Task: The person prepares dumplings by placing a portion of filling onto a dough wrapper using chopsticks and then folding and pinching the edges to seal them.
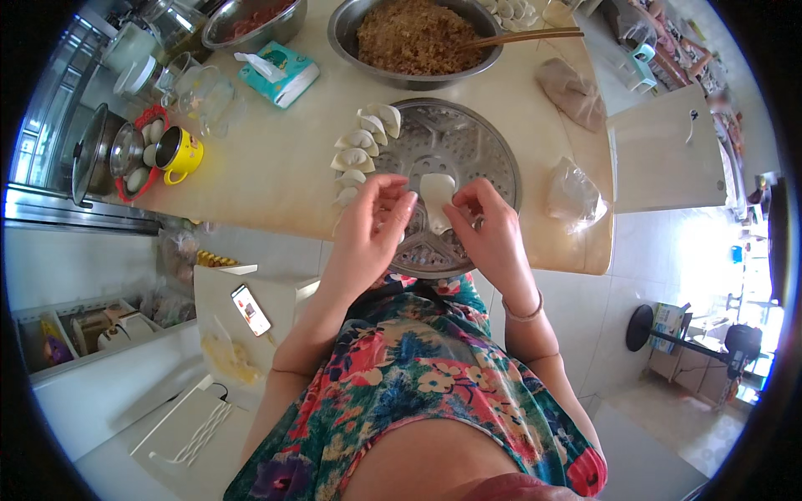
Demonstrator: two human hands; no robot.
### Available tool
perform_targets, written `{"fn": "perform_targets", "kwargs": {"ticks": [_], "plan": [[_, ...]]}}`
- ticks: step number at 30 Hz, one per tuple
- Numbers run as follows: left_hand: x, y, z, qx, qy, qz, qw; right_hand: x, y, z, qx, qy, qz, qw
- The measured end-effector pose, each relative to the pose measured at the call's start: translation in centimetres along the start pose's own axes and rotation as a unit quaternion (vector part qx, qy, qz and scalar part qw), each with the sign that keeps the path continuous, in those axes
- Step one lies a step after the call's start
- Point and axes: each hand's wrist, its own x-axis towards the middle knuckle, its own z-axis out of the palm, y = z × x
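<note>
A limp, pale dough wrapper [437,194] hangs above the perforated metal steamer tray [479,141]. My right hand [495,219] pinches its right edge between thumb and fingers. Left of the wrapper is my left hand [369,232], its fingers curled and its thumb apart from the index finger; nothing shows between those two tips. Folded dumplings [357,139] stand in a curved row along the tray's left rim, and my left hand covers the lower end of that row. Beyond the tray sits a metal bowl [338,44] of brown minced filling [416,37].
Wooden chopsticks [532,37] jut rightward from the bowl. A tissue pack [282,75], yellow mug [188,156] and lidded pot [97,156] occupy the table's left side. On the right lie a cloth [571,91] and plastic bag [573,194]. A phone [250,310] rests below left.
</note>
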Motion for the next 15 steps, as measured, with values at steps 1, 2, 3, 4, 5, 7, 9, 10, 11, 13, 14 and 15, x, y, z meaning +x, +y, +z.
{"fn": "perform_targets", "kwargs": {"ticks": [1, 2, 3, 4, 5, 7, 9, 10, 11, 13, 14, 15], "plan": [[0.1, -0.3, 0.6, -0.01, 0.025, 0.01, 1.0, 0.0, -0.6, -0.4, -0.002, 0.0, -0.003, 1.0], [0.1, -0.7, 0.7, -0.062, -0.013, 0.008, 0.998, 0.0, -1.2, -0.8, 0.053, 0.001, 0.0, 0.999], [0.3, -0.3, 0.9, -0.064, -0.014, 0.01, 0.998, -0.1, -1.6, -1.2, 0.107, 0.003, 0.004, 0.994], [0.5, 0.4, 1.2, -0.166, -0.053, -0.055, 0.983, -0.2, -2.0, -1.7, 0.125, -0.01, 0.009, 0.992], [0.7, 0.8, 1.6, -0.266, -0.09, -0.12, 0.952, -0.2, -1.9, -1.9, 0.123, -0.011, 0.008, 0.992], [1.0, 0.3, 2.2, -0.343, -0.092, -0.134, 0.925, -0.1, -2.0, -2.6, 0.117, -0.031, -0.008, 0.993], [1.3, -0.2, 2.3, -0.363, -0.078, -0.109, 0.922, 0.7, -2.9, -4.3, 0.077, -0.054, -0.016, 0.995], [1.4, -0.1, 2.1, -0.365, -0.078, -0.104, 0.922, 1.2, -2.9, -5.4, 0.038, -0.073, -0.022, 0.996], [1.4, 0.2, 1.6, -0.351, -0.07, -0.113, 0.927, 2.5, -1.6, -6.5, 0.039, -0.08, -0.009, 0.996], [1.5, 0.8, 0.5, -0.336, -0.062, -0.12, 0.932, 6.4, 0.3, -9.1, 0.148, -0.076, 0.071, 0.984], [1.7, 1.0, 0.1, -0.329, -0.066, -0.118, 0.935, 8.4, 0.5, -10.2, 0.17, -0.034, 0.086, 0.981], [1.8, 1.4, -0.4, -0.321, -0.066, -0.116, 0.938, 10.7, 1.2, -11.1, 0.175, -0.011, 0.123, 0.977]]}}
